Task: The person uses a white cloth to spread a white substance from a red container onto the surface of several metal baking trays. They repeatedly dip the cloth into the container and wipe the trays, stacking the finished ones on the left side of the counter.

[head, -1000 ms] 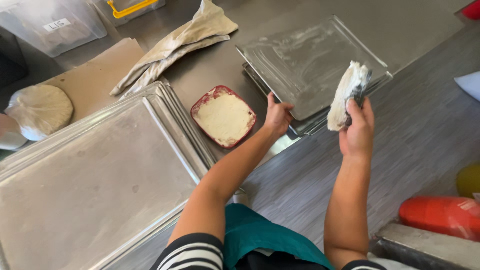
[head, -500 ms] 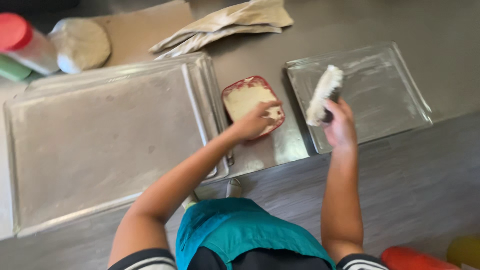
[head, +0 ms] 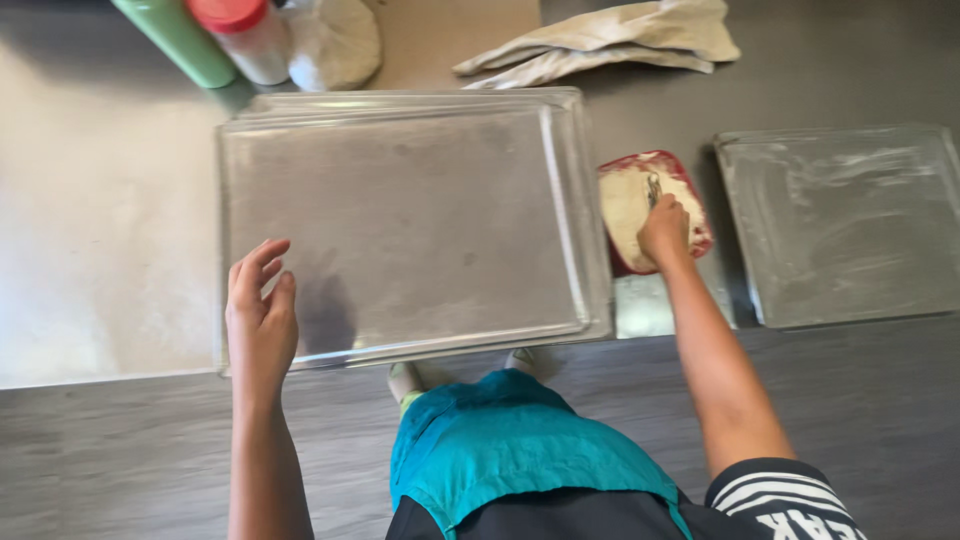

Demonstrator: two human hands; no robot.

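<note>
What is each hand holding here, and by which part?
The right hand grips a brush, mostly hidden, over the red dish. The left hand holds nothing, resting open on the metal tray.

A second flat rectangular metal baking tray (head: 850, 225), dusted with streaks of white flour, lies on the grey steel desk (head: 100, 250) at the far right. At the back edge, a crumpled beige cloth (head: 610, 40) sprawls across the desk. To the left of it sits a pale round lump of dough (head: 335, 40) on a tan board (head: 460, 30). Just beside the dough stands a clear jar with a red lid (head: 245, 35), and next to that a light green cylindrical bottle (head: 175, 40).
</note>
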